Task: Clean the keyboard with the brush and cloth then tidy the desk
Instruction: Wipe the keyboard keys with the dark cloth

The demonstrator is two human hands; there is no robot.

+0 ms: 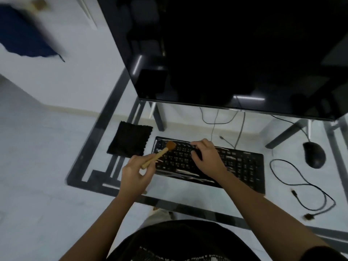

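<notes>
Left hand [134, 174] fingers clamp the brush [160, 154], its bristles on the keyboard [235, 162] beyond them. Right hand [207, 157] fingers rest apart on the keys. Cloth [130, 139] lies left of the bristles, mouse [314, 155] far right.

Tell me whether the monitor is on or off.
Off, it seems: the monitor has a screen that is black all over, showing only faint reflections of lights.

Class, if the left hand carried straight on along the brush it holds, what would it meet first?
The left hand would probably meet the keyboard at its left edge; the brush lies over its far-left keys, height unclear.
</notes>
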